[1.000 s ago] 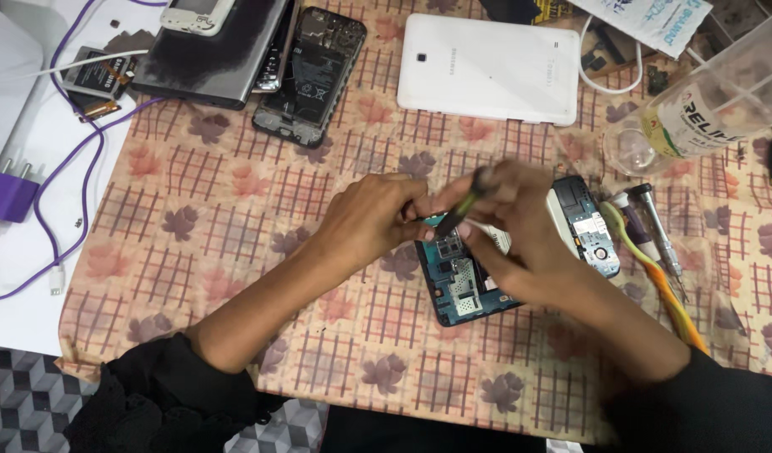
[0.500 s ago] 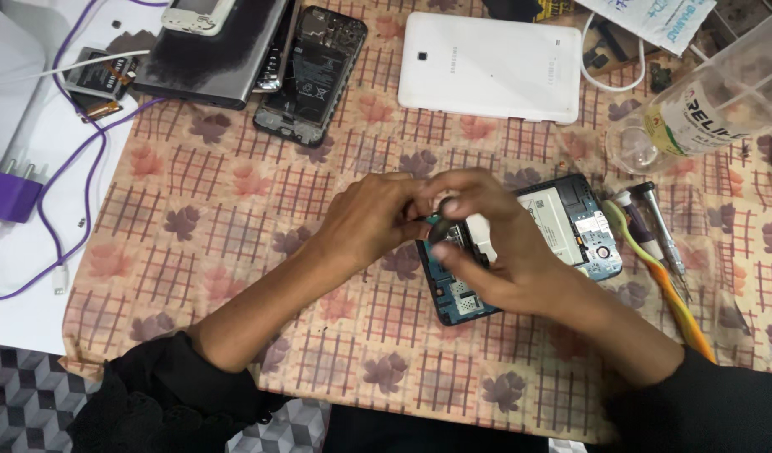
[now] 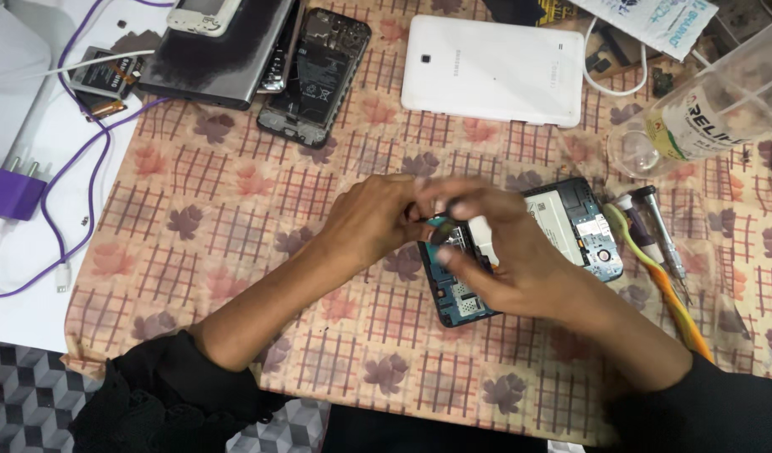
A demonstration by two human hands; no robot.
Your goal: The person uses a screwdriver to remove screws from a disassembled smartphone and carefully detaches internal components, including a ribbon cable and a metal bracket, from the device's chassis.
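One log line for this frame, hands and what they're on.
left hand: on opened phone edge | right hand: over phone, fingers pinched, contents unclear | screwdriver: idle at right | surface: patterned cloth

Two hands are counted, the left hand (image 3: 373, 222) and the right hand (image 3: 507, 256), over one opened phone (image 3: 562, 231). One white tablet (image 3: 495, 71), one other opened phone (image 3: 314, 75), one dark flat device (image 3: 214, 54) and one purple plug (image 3: 12, 189) are seen. One screwdriver (image 3: 658, 231) and one clear bottle (image 3: 721, 105) are counted.
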